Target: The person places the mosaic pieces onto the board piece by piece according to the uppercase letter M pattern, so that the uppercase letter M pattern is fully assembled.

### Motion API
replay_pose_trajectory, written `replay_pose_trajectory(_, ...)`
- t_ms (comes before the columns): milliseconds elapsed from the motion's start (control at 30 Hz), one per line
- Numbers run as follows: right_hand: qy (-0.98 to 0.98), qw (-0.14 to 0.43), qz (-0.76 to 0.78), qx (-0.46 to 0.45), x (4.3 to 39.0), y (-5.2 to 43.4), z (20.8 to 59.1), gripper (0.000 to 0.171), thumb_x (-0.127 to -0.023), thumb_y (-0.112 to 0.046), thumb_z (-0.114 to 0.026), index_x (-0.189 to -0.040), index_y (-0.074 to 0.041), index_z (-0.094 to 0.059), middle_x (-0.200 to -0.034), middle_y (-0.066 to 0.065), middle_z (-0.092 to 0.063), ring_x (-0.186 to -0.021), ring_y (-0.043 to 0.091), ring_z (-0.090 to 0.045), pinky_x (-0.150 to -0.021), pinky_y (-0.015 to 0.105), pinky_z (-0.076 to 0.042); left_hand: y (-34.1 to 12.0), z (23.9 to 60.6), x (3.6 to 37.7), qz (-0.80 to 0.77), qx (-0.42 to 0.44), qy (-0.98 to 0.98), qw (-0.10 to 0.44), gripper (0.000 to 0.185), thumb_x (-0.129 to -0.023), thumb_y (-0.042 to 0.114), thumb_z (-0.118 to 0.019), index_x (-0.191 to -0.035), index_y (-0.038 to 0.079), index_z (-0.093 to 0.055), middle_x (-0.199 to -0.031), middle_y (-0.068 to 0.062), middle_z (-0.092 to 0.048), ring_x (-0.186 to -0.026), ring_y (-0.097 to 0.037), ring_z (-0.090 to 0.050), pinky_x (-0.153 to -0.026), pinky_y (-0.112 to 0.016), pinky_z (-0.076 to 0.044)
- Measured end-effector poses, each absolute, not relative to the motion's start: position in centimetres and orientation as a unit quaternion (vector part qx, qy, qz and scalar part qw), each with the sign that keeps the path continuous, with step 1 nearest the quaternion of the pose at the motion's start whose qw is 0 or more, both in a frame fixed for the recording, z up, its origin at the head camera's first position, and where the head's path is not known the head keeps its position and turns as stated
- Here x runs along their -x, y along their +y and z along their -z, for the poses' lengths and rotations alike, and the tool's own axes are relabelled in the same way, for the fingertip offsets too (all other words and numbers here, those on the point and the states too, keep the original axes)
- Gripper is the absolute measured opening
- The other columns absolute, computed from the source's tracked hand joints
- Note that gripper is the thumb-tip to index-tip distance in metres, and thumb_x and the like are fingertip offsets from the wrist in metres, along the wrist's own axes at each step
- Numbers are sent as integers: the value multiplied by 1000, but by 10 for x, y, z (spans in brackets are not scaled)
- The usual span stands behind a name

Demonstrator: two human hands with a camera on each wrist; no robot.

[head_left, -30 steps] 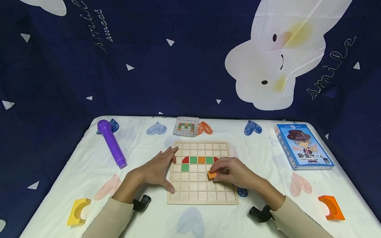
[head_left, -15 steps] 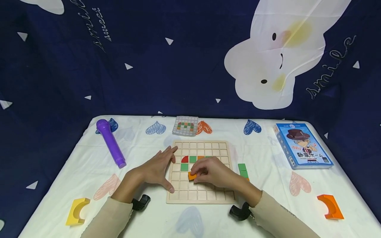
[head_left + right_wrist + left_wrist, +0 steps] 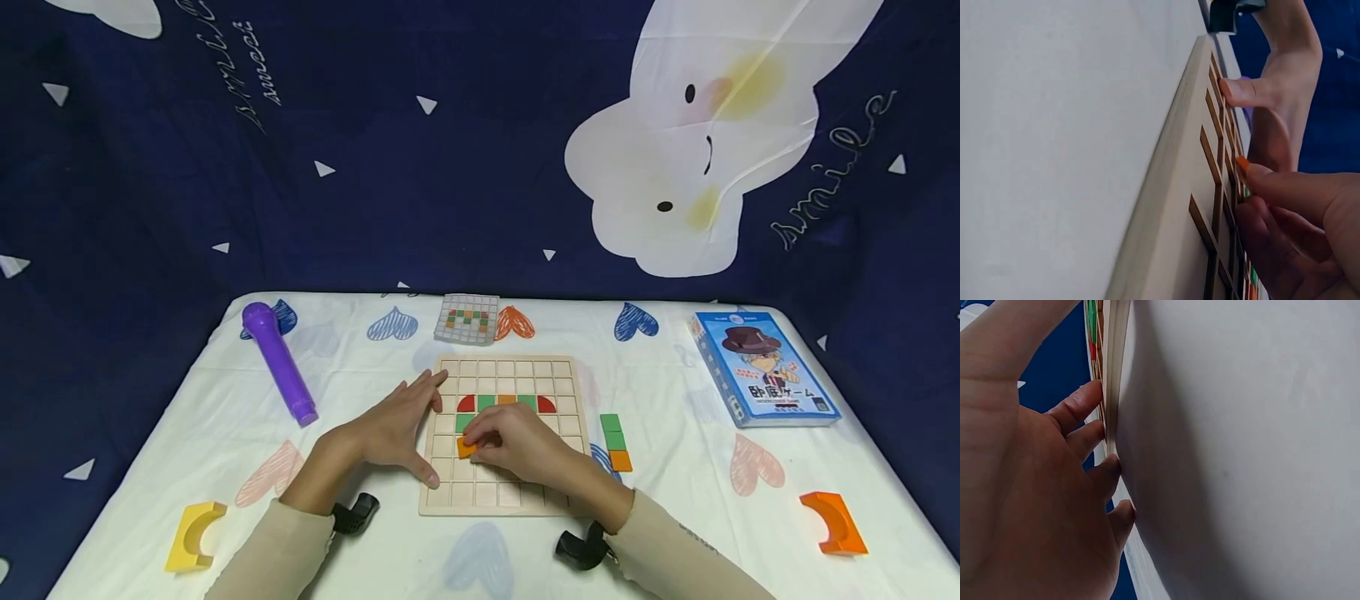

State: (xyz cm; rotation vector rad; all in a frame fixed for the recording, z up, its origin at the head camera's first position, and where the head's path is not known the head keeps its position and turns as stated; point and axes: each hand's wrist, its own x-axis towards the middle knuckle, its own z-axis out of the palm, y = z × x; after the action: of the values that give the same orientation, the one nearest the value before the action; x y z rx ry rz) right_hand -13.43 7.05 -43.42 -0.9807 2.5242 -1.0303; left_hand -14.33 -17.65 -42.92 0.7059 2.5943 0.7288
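Observation:
A square wooden grid board (image 3: 508, 497) lies in the middle of the table. Along one of its rows run a red quarter-round tile (image 3: 467, 404), green and orange square tiles, and a second red quarter-round tile (image 3: 547, 405). Below the left red tile sits a green tile (image 3: 462, 422), partly behind my right hand. My right hand (image 3: 517, 442) pinches an orange square tile (image 3: 466, 448) between thumb and fingers, over the cell beneath that green one. With fingers spread, my left hand (image 3: 390, 429) rests against the board's left edge; the left wrist view shows its fingertips at the wooden rim (image 3: 1114, 375).
Two green tiles (image 3: 612, 432) and an orange tile (image 3: 620, 461) line up right of the board. A pattern card (image 3: 467, 319) lies behind it. Around stand a purple microphone-shaped toy (image 3: 281, 362), a blue game box (image 3: 765, 369), a yellow arch block (image 3: 193, 537) and an orange arch block (image 3: 835, 523).
My right hand has carried the orange tile leftward across the board to the left column. The right red tile and the loose tiles beside the board have come into sight. My left hand stays put.

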Motion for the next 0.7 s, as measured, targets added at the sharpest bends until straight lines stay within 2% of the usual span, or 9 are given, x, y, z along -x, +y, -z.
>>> replay_pose_trajectory(233,875,81,336,340,132,65,435,11,-86,-14,-82,-96,-12,-81,-105,-3,-77,-101,13,-70,-91,28,-59,-177,429,143,-257,-253,916,175,91,-54,55,-97,-115,11,-47,-171,-18,-21,-159,-44,-16,-128,-66,-17)
replay_pose_trajectory(367,876,79,332,341,132,62,435,9,-84,-13,-83,-93,-13,-81,-99,-4,-77,-96,10,-69,-87,24,-58,-177,429,143,-255,-254,916,176,90,-54,55,-97,-114,11,-47,-171,-18,-21,-159,-45,-17,-128,-67,-17)
replay_pose_trajectory(700,883,91,325,325,131,61,437,10,-86,-16,-82,-95,-17,-81,-98,-8,-76,-97,6,-67,-93,26,-58,-176,432,145,-254,-249,917,181,90,-54,56,-97,-115,13,-47,-172,-16,-19,-160,-43,-14,-129,-65,-16)
